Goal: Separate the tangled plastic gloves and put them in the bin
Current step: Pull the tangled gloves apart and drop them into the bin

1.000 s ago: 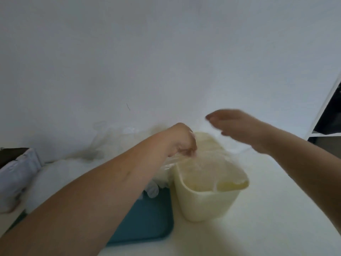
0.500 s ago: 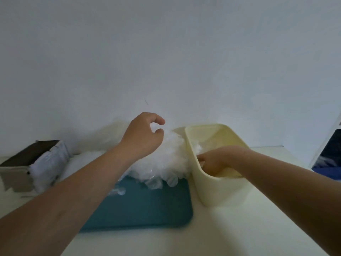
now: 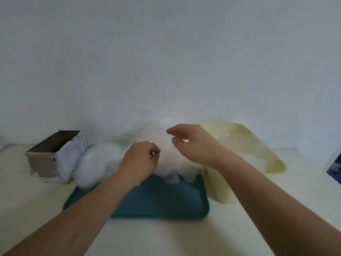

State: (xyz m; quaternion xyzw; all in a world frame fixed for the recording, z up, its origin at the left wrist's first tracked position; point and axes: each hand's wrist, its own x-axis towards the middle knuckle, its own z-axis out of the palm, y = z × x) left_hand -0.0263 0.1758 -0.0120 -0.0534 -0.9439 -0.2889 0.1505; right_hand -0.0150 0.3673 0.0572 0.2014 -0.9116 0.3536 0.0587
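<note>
A tangled heap of clear plastic gloves (image 3: 103, 161) is lying on the far end of a teal tray (image 3: 166, 206), just beside the cream bin (image 3: 219, 189) on the tabletop (image 3: 166, 239). The left hand (image 3: 140, 159) is curling its fingers at the heap; whether it is pinching plastic cannot be told. The right hand (image 3: 191, 143) is hovering above, loosely bent, holding nothing.

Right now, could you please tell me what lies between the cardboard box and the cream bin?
The head view shows the pile of plastic gloves there, on the blue tray.
</note>
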